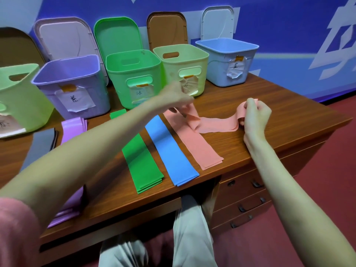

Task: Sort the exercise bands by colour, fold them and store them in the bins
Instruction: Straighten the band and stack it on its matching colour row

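Flat green rubber band stack (143, 162), blue one (170, 155) and salmon-pink stack (194, 143) lie parallel on wooden desk (231, 116), long axes near-to-far. Loose salmon-pink band (215, 125) runs crosswise, twisted; left hand (176, 97) and right hand (256, 116) pinch its ends. Purple stack (74, 128) partly hidden by left arm. Bins behind; pale-yellow bin (183, 62) label unreadable.

Five bins (133, 74) stand in a row across the upper half of the frame, at the back of the desk (269, 105), with lids (117, 35) leaning behind them. Band stacks (142, 157) lie side by side below them, in the frame's centre and left. One band (213, 125) stretches between both hands at centre right.
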Demonstrator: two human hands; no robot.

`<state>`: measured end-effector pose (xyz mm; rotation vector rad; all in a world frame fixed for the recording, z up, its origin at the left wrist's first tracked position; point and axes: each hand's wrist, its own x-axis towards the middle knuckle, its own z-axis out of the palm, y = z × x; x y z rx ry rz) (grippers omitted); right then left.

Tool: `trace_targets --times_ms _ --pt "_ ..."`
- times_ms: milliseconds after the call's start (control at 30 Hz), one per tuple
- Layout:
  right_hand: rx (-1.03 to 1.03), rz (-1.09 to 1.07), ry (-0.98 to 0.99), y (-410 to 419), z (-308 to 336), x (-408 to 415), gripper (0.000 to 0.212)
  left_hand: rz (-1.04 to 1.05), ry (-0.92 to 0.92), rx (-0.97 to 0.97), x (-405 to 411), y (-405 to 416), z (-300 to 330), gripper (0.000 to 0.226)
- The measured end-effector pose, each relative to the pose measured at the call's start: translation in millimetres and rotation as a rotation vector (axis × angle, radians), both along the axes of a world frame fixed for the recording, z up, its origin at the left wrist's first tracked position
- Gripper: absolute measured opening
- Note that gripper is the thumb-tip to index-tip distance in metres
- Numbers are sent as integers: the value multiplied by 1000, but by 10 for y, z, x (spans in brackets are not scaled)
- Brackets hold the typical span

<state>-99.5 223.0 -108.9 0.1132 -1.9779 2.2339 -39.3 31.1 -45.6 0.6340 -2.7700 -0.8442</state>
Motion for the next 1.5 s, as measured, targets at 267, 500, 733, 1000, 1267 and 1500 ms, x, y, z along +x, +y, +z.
trace_targets --times_ms 267,500,733,1000,1267,1500 --pt "425 -85 241 163 0 187 15 216 254 -282 397 -773 182 22" --pt "550 74 239 222 -69 349 22 215 344 -279 402 -946 125 30" --pt "638 204 254 295 17 638 8 151 379 -316 184 -920 -99 17" --pt "714 331 271 249 127 971 12 26 351 -565 -77 -726 -286 18" --pt "766 421 179 266 77 998 14 -32 240 -697 -189 -761 -385 14" --pt "842 428 179 270 54 1016 14 -90 189 -792 -274 -722 -428 12"
